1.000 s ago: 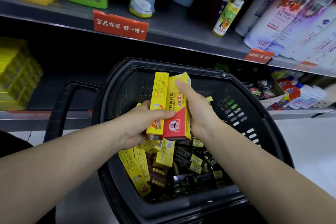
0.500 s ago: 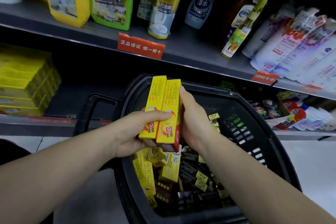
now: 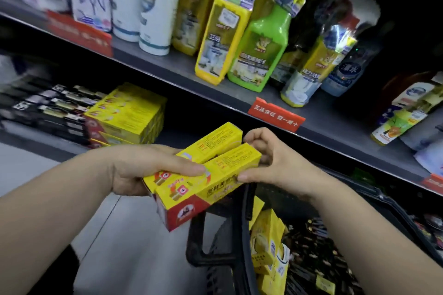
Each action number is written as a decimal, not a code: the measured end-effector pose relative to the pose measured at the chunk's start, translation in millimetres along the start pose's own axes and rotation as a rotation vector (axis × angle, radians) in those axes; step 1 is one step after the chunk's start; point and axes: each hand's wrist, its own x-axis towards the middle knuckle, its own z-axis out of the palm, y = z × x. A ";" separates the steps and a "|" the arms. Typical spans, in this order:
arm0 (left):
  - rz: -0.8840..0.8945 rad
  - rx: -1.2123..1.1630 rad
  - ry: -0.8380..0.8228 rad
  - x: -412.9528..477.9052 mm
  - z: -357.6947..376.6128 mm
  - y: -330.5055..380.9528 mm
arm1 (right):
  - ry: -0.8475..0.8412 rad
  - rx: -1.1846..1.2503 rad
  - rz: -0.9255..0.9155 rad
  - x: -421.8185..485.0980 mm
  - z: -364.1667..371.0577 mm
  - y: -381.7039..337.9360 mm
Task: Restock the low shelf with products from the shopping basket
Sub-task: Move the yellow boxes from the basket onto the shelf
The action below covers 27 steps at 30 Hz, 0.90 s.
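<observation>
Both hands hold two long yellow boxes (image 3: pixel 203 170) side by side above the left rim of the black shopping basket (image 3: pixel 242 242). The left hand (image 3: pixel 141 170) wraps around the near ends of the pair, thumb pressed across their tops and fingers curled beneath, so its grip is closed on the boxes. The right hand (image 3: pixel 275 165) closes on the far end of the nearer box, thumb at its front edge and bent fingers at its end. The boxes lie tilted, their red end panels toward the camera and their far ends pointing up and to the right. Inside the basket, more yellow boxes (image 3: pixel 268 246) stand among dark packs. On the low shelf (image 3: pixel 36 141) to the left sits a stack of matching yellow boxes (image 3: pixel 129 115), with blurred black packs (image 3: pixel 48 108) beside it farther left. The held pair is near that stack but apart from it. The shelf above carries a yellow bottle (image 3: pixel 220 40), a green bottle (image 3: pixel 261 48) and white bottles (image 3: pixel 153 7), with a red label tag (image 3: pixel 275 115) clipped to its front edge.
</observation>
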 end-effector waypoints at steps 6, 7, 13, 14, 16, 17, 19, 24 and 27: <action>-0.037 0.091 0.456 -38.5 -62.3 4.4 | -0.046 -0.106 -0.013 49.0 22.4 -11.9; -0.060 0.102 0.527 -42.9 -72.7 5.3 | -0.037 -0.124 0.018 58.8 24.6 -7.6; -0.181 0.282 0.973 -51.4 -137.5 -6.6 | 0.161 0.066 0.140 127.6 64.1 21.7; -0.183 0.303 1.025 -52.1 -147.0 -8.7 | 0.184 0.086 0.142 141.6 72.4 23.7; -0.174 0.316 1.107 -52.8 -164.4 -12.5 | 0.223 0.114 0.119 169.8 88.5 24.9; -0.170 0.312 1.144 -53.1 -171.1 -13.7 | 0.237 0.109 0.094 183.9 96.5 24.3; -0.171 0.307 1.204 -52.1 -182.7 -16.2 | 0.253 0.089 0.046 211.2 112.0 22.5; -0.145 0.222 1.250 -44.8 -199.2 -17.5 | 0.133 0.022 0.059 260.0 141.9 27.3; -0.148 0.194 1.242 -39.2 -205.2 -18.9 | 0.101 -0.159 0.096 268.8 147.7 39.1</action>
